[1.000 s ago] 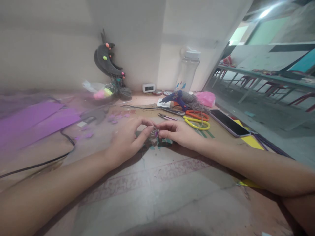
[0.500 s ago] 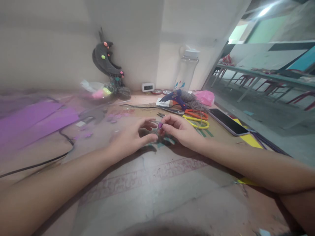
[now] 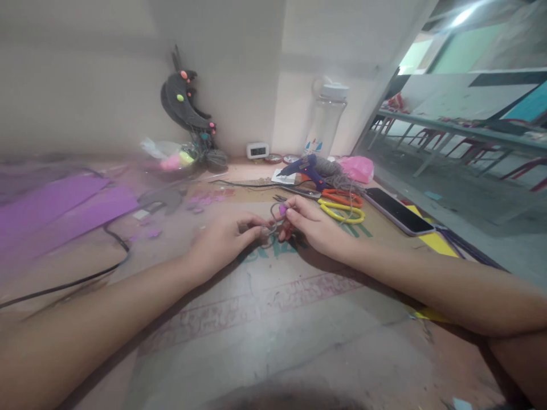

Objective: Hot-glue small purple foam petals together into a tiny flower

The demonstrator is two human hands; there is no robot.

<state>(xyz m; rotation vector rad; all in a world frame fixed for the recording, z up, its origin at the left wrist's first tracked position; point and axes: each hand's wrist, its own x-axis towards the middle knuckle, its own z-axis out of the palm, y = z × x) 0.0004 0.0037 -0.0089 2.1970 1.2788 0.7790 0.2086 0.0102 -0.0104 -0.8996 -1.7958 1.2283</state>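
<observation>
Between thumb and fingers, my right hand (image 3: 310,221) pinches a small purple piece (image 3: 282,210), too small to tell its exact kind. A strand of grey yarn (image 3: 273,215) curves down from it toward the other hand. My left hand (image 3: 239,233) has thumb and forefinger closed on the yarn, just left of the purple piece. Both hands hover over the middle of the cardboard-covered table (image 3: 256,319). Just behind my right hand lie yellow-handled scissors (image 3: 342,212) and orange-handled scissors (image 3: 341,197).
A blue glue gun (image 3: 305,169), grey yarn ball (image 3: 327,169) and clear bottle (image 3: 325,125) stand behind the hands. A phone (image 3: 399,212) lies right. Purple sheets (image 3: 64,210) and a black cord (image 3: 85,279) are left. A dark moon-shaped ornament (image 3: 179,102) leans on the wall.
My left thumb and forefinger, spread apart before, have closed on the yarn. The purple piece shows more clearly in my right hand, and the yarn loop is now more visible.
</observation>
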